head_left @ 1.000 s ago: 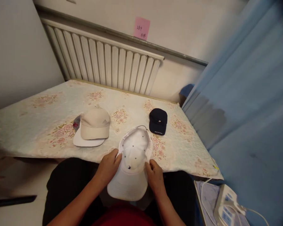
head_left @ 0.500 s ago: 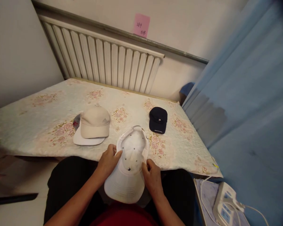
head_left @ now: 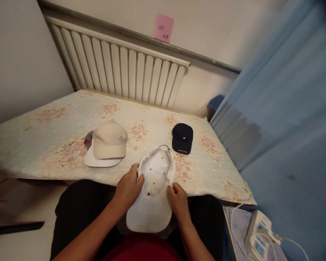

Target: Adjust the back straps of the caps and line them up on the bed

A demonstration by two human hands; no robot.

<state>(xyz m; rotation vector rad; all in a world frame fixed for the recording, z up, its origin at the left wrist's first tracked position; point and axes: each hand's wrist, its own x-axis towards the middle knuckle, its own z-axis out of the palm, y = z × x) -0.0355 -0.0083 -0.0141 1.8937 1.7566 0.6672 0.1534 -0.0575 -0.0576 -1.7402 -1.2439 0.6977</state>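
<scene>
A white baseball cap (head_left: 149,212) is held over my lap at the bed's front edge, its hollow inside facing up and its brim toward me. My left hand (head_left: 130,183) grips the cap's left rim, thumb on top. On the opposite rim, my right hand (head_left: 178,199) pinches the edge with its fingers curled. To the left lies a beige cap (head_left: 110,139), on top of a white-brimmed cap (head_left: 97,161), and part of a grey cap (head_left: 88,140) peeks out beside them. Farther right rests a black cap (head_left: 182,137) with small white lettering.
The caps lie on a bed with a floral cover (head_left: 152,119). Behind it runs a white radiator (head_left: 119,69) under a pipe. A blue curtain (head_left: 288,127) hangs at the right, above a power strip (head_left: 260,235) with white cords.
Both hands have shifted slightly to the right with the white cap, which has turned a little. The caps on the bed stay where they were.
</scene>
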